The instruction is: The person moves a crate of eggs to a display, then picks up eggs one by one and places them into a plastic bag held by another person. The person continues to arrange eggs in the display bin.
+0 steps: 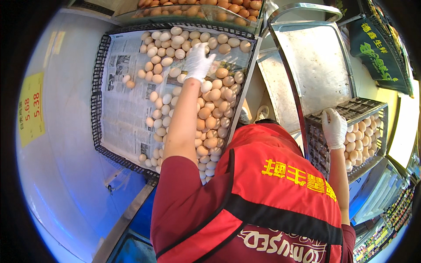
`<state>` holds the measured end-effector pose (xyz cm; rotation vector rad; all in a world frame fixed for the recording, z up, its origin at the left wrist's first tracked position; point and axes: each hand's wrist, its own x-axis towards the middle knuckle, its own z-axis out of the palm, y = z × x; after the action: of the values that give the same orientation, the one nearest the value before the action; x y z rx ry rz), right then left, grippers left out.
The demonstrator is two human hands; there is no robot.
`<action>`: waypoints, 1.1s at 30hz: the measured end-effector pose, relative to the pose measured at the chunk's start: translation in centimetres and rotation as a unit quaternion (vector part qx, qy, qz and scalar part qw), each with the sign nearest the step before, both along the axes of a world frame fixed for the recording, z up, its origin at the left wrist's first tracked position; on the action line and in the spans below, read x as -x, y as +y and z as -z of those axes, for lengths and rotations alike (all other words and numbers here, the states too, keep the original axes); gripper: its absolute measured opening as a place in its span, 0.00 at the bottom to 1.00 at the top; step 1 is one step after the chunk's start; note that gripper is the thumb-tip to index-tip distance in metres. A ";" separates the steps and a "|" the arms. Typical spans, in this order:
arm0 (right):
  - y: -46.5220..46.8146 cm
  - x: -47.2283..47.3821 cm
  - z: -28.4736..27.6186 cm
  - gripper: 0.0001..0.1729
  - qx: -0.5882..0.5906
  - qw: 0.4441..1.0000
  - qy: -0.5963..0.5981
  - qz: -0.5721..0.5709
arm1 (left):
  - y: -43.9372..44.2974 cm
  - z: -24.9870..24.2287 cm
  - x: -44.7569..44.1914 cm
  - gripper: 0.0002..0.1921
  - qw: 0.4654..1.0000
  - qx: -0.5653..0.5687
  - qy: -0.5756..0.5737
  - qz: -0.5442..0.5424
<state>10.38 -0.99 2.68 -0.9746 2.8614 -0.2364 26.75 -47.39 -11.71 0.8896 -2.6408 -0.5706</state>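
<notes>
My left hand [199, 62], in a white glove, reaches palm down over loose eggs in a shallow black plastic tray [95, 108] lined with newspaper [123, 121]. Its thumb stands apart from the fingers. Beside the fingertips lie brown eggs [224, 49]; whether an egg is held under the palm is hidden. More pale and tan eggs [210, 122] crowd the near right part of the tray. My right hand [334, 128], gloved too, has its fingers over the top edge of a black plastic crate [348, 107] tilted on its side. Stacked eggs [363, 139] fill the crate's visible opening.
Darker brown eggs [192, 11] sit behind a clear panel past the tray. Between tray and crate stands a metal cart [312, 65] with a curved handle [306, 6]. A yellow price sign [31, 110] hangs at left. My shoes [262, 112] show below.
</notes>
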 end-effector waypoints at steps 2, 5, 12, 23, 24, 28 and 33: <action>-0.1 0.0 -0.1 0.08 -0.010 1.000 0.002 0.000 | 0.2 0.3 3.5 0.30 0.998 0.006 -0.001 0.057; -0.2 0.0 -0.3 0.08 -0.015 1.000 0.009 -0.002 | 0.9 0.5 7.5 0.34 0.993 -0.028 -0.108 0.042; -0.3 -0.1 -0.4 0.07 -0.014 1.000 0.011 -0.003 | 1.9 0.7 8.6 0.35 0.982 -0.003 -0.183 0.037; -0.3 -0.1 -0.2 0.08 -0.016 1.000 -0.006 0.009 | 7.0 2.0 6.9 0.30 0.970 -0.055 -0.228 -0.069; -0.2 0.0 -0.2 0.09 -0.019 1.000 -0.006 0.004 | 7.1 2.1 6.9 0.30 0.970 -0.063 -0.221 -0.078; 0.0 0.1 0.0 0.09 -0.004 1.000 -0.005 -0.002 | 7.1 3.1 6.4 0.32 0.980 -0.086 -0.155 -0.086; 0.0 0.2 0.1 0.12 -0.034 0.999 0.019 -0.028 | 6.5 2.7 5.5 0.34 0.977 -0.158 -0.053 -0.131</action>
<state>10.17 -0.95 2.55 -1.0544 2.8502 -0.1150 21.30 -40.91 -14.45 1.3711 -2.5015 -0.9118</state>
